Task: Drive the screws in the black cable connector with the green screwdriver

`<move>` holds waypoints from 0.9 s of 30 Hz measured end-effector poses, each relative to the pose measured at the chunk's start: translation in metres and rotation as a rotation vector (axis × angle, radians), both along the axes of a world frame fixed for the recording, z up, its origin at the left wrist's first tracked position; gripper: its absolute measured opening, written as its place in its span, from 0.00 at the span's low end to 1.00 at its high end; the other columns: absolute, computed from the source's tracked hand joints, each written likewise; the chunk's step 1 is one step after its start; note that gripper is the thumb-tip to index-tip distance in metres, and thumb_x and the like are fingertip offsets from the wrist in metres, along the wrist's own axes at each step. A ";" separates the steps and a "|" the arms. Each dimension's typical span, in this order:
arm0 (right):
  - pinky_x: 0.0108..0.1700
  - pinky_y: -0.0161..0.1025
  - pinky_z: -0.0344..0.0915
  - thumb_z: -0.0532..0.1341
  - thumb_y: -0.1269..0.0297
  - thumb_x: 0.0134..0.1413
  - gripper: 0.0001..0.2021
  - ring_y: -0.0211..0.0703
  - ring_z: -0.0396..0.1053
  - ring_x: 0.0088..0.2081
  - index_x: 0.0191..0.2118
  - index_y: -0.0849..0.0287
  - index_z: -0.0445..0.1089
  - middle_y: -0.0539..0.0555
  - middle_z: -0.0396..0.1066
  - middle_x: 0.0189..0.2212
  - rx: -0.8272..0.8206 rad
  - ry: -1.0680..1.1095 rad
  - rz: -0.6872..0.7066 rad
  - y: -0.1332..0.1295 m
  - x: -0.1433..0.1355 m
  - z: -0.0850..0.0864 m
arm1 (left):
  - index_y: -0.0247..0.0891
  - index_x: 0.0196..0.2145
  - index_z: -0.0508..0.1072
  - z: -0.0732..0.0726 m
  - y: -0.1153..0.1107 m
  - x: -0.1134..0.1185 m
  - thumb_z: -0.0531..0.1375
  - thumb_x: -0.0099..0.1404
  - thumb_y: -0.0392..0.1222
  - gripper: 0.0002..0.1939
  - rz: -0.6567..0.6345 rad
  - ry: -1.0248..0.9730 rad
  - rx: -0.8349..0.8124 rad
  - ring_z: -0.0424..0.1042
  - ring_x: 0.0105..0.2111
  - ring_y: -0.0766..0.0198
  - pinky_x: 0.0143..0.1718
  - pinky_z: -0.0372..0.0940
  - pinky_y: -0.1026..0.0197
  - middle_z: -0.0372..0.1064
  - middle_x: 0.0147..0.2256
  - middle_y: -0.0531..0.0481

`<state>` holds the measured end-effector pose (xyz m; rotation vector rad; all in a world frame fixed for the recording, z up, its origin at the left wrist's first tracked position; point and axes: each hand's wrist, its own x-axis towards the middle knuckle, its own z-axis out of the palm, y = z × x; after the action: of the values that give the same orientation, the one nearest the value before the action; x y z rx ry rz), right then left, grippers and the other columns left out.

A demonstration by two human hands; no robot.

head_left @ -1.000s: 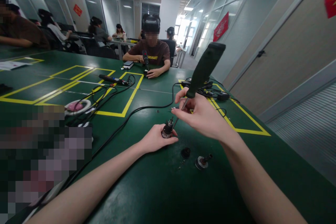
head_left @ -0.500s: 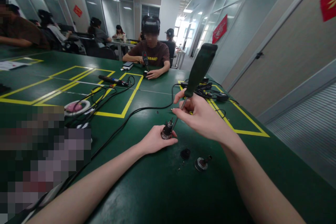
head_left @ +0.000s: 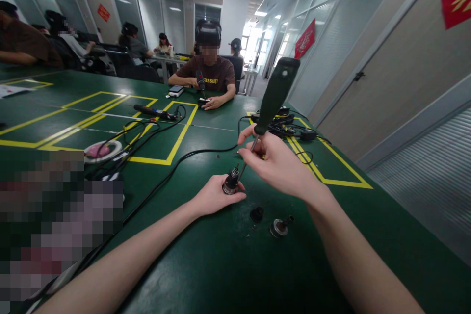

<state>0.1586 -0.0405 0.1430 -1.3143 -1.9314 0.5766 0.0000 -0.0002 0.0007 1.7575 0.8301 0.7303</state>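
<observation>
On the green table (head_left: pixel 198 265), my left hand (head_left: pixel 215 197) is wrapped round a black and metal cylindrical part (head_left: pixel 230 182) that stands upright with a narrow tip. My right hand (head_left: pixel 274 159) grips a screwdriver (head_left: pixel 276 93) by its shaft just below the dark green handle. The handle points up, and the shaft slants down to the side of the cylindrical part; its tip is hidden near my left fingers. Closer to me lie a small black cap (head_left: pixel 256 214) and a round metal piece with a short stem (head_left: pixel 278 228), with tiny bits beside the cap.
A black cable (head_left: pixel 184 159) crosses the table behind my left hand. Tangled cables and adapters (head_left: pixel 287 125) lie at the right, a white ring-shaped roll (head_left: pixel 103 151) at the left. Across the table, a person (head_left: pixel 208 68) holds a power driver (head_left: pixel 200 80).
The whole view has shifted slightly, so everything appears a little further left. Both hands keep their holds, and the screwdriver handle looks slightly turned.
</observation>
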 end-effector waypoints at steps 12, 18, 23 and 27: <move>0.28 0.39 0.52 0.60 0.65 0.63 0.02 0.35 0.58 0.23 0.38 0.56 0.67 0.41 0.58 0.19 -0.021 -0.035 0.032 -0.001 0.000 0.002 | 0.35 0.35 0.80 -0.001 0.001 0.000 0.70 0.59 0.48 0.13 -0.014 -0.009 0.001 0.69 0.32 0.63 0.38 0.65 0.60 0.74 0.31 0.52; 0.29 0.38 0.55 0.60 0.72 0.57 0.07 0.36 0.60 0.24 0.42 0.56 0.68 0.41 0.59 0.23 -0.011 -0.026 -0.007 0.000 0.000 0.000 | 0.34 0.36 0.81 -0.002 0.001 0.000 0.70 0.60 0.46 0.12 -0.006 0.001 0.004 0.72 0.33 0.63 0.39 0.66 0.61 0.76 0.32 0.51; 0.29 0.39 0.53 0.61 0.63 0.63 0.04 0.36 0.59 0.24 0.37 0.55 0.66 0.41 0.58 0.20 -0.026 -0.058 -0.016 -0.001 -0.001 0.000 | 0.35 0.36 0.81 -0.003 0.001 -0.001 0.70 0.60 0.46 0.11 -0.003 0.012 0.009 0.73 0.33 0.62 0.39 0.67 0.60 0.77 0.32 0.50; 0.29 0.39 0.50 0.60 0.58 0.66 0.09 0.35 0.56 0.21 0.35 0.54 0.65 0.39 0.55 0.16 -0.060 -0.043 -0.007 -0.003 -0.001 0.001 | 0.35 0.36 0.82 -0.004 0.002 -0.001 0.70 0.60 0.47 0.12 0.000 0.014 0.019 0.73 0.33 0.61 0.39 0.67 0.60 0.77 0.31 0.50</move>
<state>0.1574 -0.0440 0.1438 -1.3808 -1.9568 0.6112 -0.0011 0.0014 -0.0029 1.7811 0.8347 0.7287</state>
